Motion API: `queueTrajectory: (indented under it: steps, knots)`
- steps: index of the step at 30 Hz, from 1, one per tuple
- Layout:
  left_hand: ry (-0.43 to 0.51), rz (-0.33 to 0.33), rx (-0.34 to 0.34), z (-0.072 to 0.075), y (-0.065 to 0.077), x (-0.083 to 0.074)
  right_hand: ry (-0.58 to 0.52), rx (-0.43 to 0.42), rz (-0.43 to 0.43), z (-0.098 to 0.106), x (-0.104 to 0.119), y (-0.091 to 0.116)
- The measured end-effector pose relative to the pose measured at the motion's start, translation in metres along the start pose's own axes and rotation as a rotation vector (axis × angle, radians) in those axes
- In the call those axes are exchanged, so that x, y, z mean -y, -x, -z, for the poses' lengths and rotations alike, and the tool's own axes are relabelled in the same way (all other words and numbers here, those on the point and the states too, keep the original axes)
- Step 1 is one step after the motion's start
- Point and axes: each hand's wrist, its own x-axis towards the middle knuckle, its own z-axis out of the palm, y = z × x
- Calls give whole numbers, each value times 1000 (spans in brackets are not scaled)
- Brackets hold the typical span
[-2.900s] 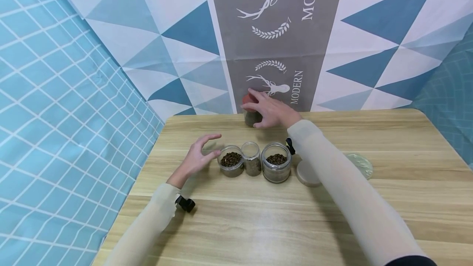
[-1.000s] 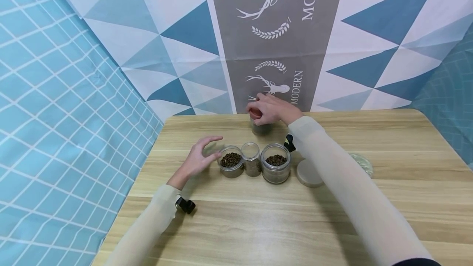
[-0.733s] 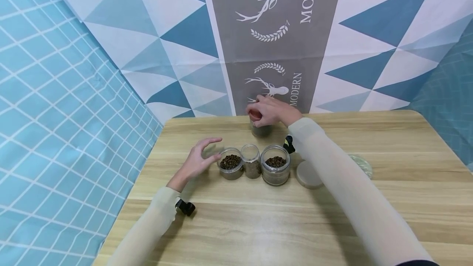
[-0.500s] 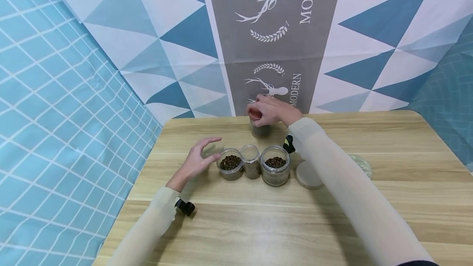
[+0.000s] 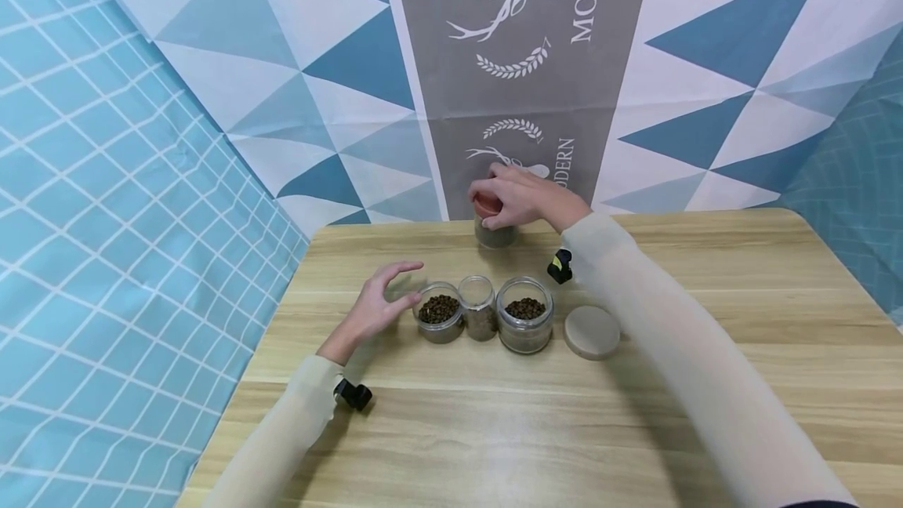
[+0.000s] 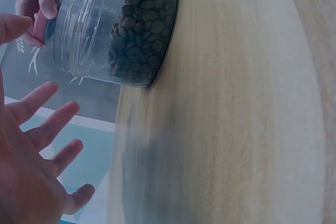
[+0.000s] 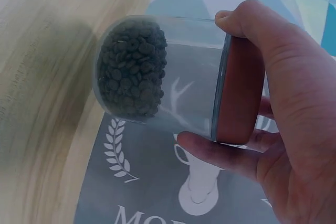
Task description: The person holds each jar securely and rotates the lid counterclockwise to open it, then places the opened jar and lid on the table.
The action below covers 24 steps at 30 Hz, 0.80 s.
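Observation:
My right hand [image 5: 518, 194] grips a clear jar [image 7: 184, 77] by its reddish-brown lid [image 7: 240, 90], thumb and fingers reaching down over the lid's edge. Small dark beans [image 7: 134, 69] fill the jar's lower part. It is upright at the back of the table, its base close over the wood. My left hand [image 5: 377, 304] is spread beside a short open jar of brown beans [image 5: 439, 309], with fingers apart and nothing in them. In the left wrist view this left hand [image 6: 37, 156] shows its palm, near the glass jar [image 6: 115, 30].
Right of the short jar stand a narrow open jar [image 5: 480, 320] and a wider open jar of beans [image 5: 525, 332], in a row. A round beige lid [image 5: 591, 332] lies beside them, near my right sleeve [image 5: 677, 320]. A patterned cloth [image 5: 522, 100] hangs behind the table.
My right hand has closed its fingers around the lid of the back jar, then raised the jar slightly. My right sleeve now covers the pale green disc. My left hand has stayed put.

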Motion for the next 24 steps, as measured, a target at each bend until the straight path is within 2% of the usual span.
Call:
queueTrajectory:
  steps: [5,15,24]
  knots:
    - [-2,-3,3,-1,-1,0,-37,-34,31,7,3,7]
    - [2,2,8,-2,-1,0,-77,-144,27,18,7,29]
    - [5,8,14,-3,-1,-1,-95,-328,130,11,8,53]
